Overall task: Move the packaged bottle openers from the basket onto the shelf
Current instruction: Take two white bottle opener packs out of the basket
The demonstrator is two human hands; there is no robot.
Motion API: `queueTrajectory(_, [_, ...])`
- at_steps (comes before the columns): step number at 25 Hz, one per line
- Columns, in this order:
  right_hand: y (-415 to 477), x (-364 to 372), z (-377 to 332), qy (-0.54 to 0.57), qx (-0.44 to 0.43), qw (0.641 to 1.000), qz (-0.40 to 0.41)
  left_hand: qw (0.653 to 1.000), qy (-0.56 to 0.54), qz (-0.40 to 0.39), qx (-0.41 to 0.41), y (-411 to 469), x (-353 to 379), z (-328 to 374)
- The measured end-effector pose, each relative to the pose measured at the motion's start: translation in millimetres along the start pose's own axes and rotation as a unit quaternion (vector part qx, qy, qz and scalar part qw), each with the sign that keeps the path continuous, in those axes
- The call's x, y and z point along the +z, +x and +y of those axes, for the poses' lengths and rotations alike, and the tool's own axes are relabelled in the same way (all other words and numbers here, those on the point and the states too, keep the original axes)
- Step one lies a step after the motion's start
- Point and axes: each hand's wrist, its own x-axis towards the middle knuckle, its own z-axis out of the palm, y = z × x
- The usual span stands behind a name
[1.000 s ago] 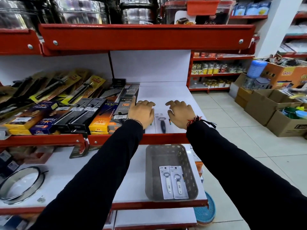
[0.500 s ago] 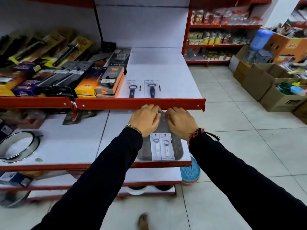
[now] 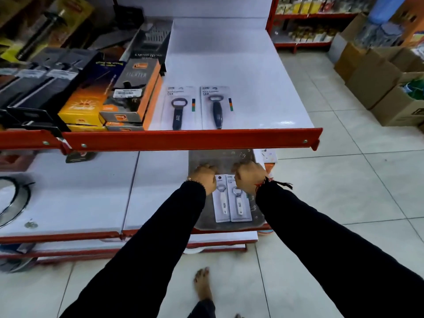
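Observation:
A grey basket (image 3: 257, 211) stands on the lower shelf (image 3: 158, 193) under the red edge of the upper shelf (image 3: 243, 74). Two packaged bottle openers with white handles lie flat side by side in it, the left pack (image 3: 221, 204) and the right pack (image 3: 239, 203). My left hand (image 3: 204, 176) and my right hand (image 3: 247, 176) are inside the basket, fingers curled down over the packs' far ends, which they hide. Two dark-handled packaged openers (image 3: 179, 109) (image 3: 216, 107) lie on the upper shelf near its front.
Boxed kitchen tools (image 3: 128, 92) fill the upper shelf to the left of the openers. A metal ring (image 3: 13, 200) lies on the lower shelf at far left. Cardboard boxes (image 3: 378, 83) stand on the tiled floor at right. A bare foot (image 3: 203, 285) shows below.
My hands left the upper shelf, where two dark-handled packs now lie, and came down into the basket. They now rest curled over the white-handled packs. The view tilted downward.

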Motion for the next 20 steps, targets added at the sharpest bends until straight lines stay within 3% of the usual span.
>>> queueTrajectory(5, [35, 43, 9, -0.112, -0.003, 0.99, -0.085, 0.998, -0.002, -0.062, -0.014, 48, 29, 1])
queueTrajectory(10, [41, 49, 16, -0.127, -0.024, 0.99, -0.063, 0.999, 0.027, -0.033, -0.006, 60, 37, 2])
queueTrajectory(13, [37, 35, 20, -0.059, -0.012, 0.996, -0.062, 1.0, 0.002, -0.011, -0.015, 56, 27, 5])
queueTrajectory(16, [29, 9, 23, 0.035, 0.012, 0.998, -0.043, 0.995, -0.095, 0.014, -0.036, 45, 11, 9])
queueTrajectory(20, [2, -24, 23, 0.061, 0.011, 0.997, -0.043, 0.986, -0.157, 0.03, -0.046, 13, -14, 17])
